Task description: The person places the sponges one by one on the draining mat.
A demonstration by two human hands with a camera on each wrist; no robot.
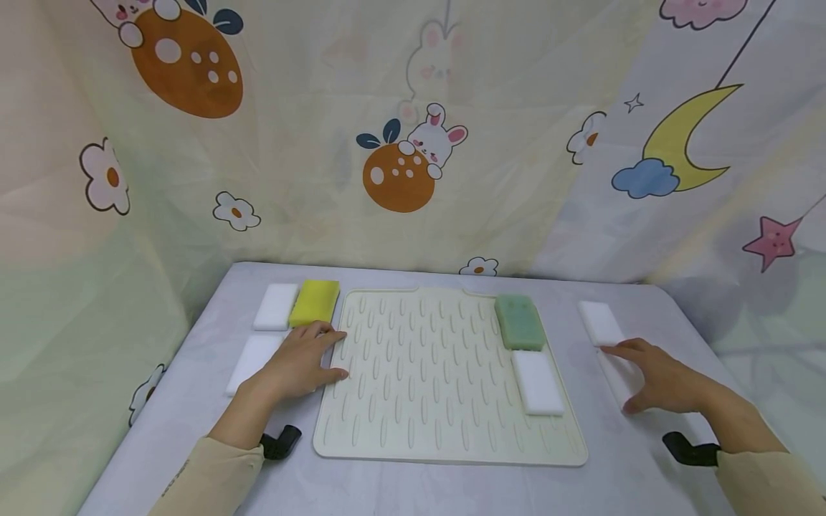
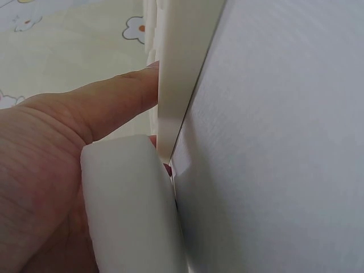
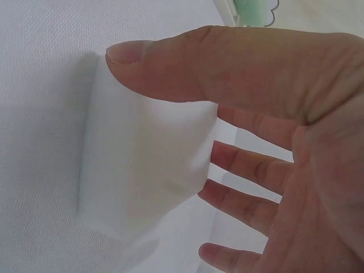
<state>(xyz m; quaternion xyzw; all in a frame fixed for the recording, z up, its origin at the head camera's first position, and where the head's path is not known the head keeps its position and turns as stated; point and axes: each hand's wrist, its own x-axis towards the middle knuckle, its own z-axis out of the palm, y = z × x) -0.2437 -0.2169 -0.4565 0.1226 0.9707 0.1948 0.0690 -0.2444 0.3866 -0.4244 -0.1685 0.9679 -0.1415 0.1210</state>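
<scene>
A cream ridged mat [image 1: 432, 387] lies on the table, with a green sponge [image 1: 519, 322] and a white sponge [image 1: 538, 383] along its right side. My left hand [image 1: 293, 365] touches the mat's left edge, thumb and fingers extended onto it. Beside that palm is another white sponge [image 2: 128, 199], partly hidden by the hand in the head view. At the right, my right hand [image 1: 665, 376] holds a white block-shaped sponge [image 3: 145, 159] on the tabletop, thumb on one end, fingertips against the opposite side.
Behind my left hand lie a yellow sponge [image 1: 315, 302] and a white sponge [image 1: 276, 307]. One more white sponge [image 1: 600, 322] sits just beyond my right hand. A patterned cloth [image 1: 503, 215] hangs at the table's back edge.
</scene>
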